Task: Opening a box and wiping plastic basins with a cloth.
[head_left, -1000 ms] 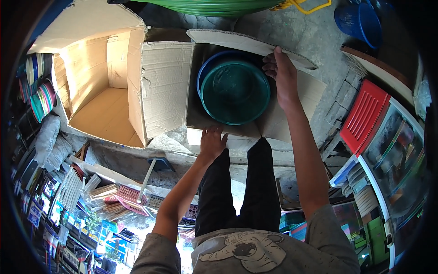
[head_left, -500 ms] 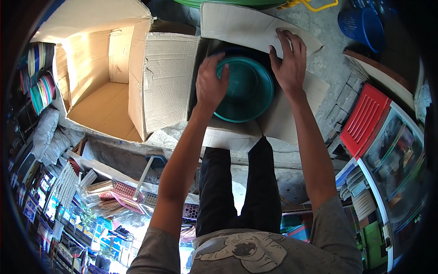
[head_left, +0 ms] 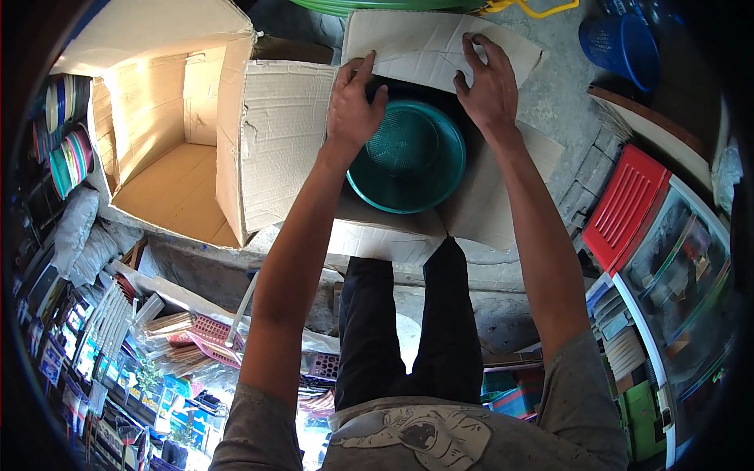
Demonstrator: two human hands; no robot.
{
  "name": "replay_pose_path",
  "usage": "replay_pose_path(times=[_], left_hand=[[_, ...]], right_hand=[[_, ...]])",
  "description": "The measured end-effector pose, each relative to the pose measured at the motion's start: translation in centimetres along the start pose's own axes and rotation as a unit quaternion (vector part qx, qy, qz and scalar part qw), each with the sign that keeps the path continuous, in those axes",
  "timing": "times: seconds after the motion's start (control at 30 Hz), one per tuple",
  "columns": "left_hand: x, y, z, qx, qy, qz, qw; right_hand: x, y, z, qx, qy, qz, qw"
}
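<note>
A round green plastic basin [head_left: 448, 177] sits inside an open cardboard box in front of me. The box's far flap [head_left: 416, 43] stands out beyond it. My left hand [head_left: 353, 108] is over the box's left far corner, its fingertips at the far flap's left end and its thumb apart, pointing over the basin's rim. Against the same flap, farther right, rest the fingers of my right hand [head_left: 488, 90], spread from the thumb. Neither hand appears to hold anything. A dark gap shows between basin and flap; what lies under the basin is hidden.
A larger open cardboard box [head_left: 169, 184] lies at the left, its flap [head_left: 284, 141] reaching toward the basin's box. Far right are a blue bucket [head_left: 624, 51] and a red ridged plastic piece [head_left: 627, 206]. Pink baskets [head_left: 216, 337] and crowded goods stand behind me at lower left.
My left hand has moved up and slightly left, from over the basin's edge to the far flap. The right hand has shifted slightly up along that flap.
</note>
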State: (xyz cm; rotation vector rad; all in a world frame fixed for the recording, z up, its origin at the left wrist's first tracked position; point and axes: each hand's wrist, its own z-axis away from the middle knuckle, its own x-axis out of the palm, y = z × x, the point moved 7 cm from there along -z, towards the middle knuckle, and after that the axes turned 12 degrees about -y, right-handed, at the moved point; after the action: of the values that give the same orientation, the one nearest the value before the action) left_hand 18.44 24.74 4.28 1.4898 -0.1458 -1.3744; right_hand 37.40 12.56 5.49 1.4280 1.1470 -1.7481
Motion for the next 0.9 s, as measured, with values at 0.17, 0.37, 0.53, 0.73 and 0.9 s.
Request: replay_pose_path(times=[0.17, 0.37, 0.53, 0.73, 0.9], left_hand=[[-0.7, -0.9, -0.2, -0.005, -0.007, -0.012, 1.0], [0.0, -0.5, 0.8, -0.011, 0.006, 0.041, 0.999], [0.4, 0.1, 2.6, 0.027, 0.022, 0.052, 0.998], [-0.2, 0.1, 7.0, -0.026, 0.018, 0.137, 0.99], [-5.3, 3.0, 7.6, -0.071, 0.06, 0.253, 0.963]], right_hand=[[-1.5, -1.9, 1.7, 0.016, 0.033, 0.003, 0.999], [-2.5, -2.5, 4.8, 0.023, 0.068, -0.048, 0.996], [-1.9, -3.6, 6.6, 0.024, 0.053, -0.093, 0.994], [-4.7, -8.0, 8.3, 0.002, 0.054, -0.176, 0.983], [-10.8, -10.5, 5.4, -0.032, 0.1, -0.224, 0.969]])
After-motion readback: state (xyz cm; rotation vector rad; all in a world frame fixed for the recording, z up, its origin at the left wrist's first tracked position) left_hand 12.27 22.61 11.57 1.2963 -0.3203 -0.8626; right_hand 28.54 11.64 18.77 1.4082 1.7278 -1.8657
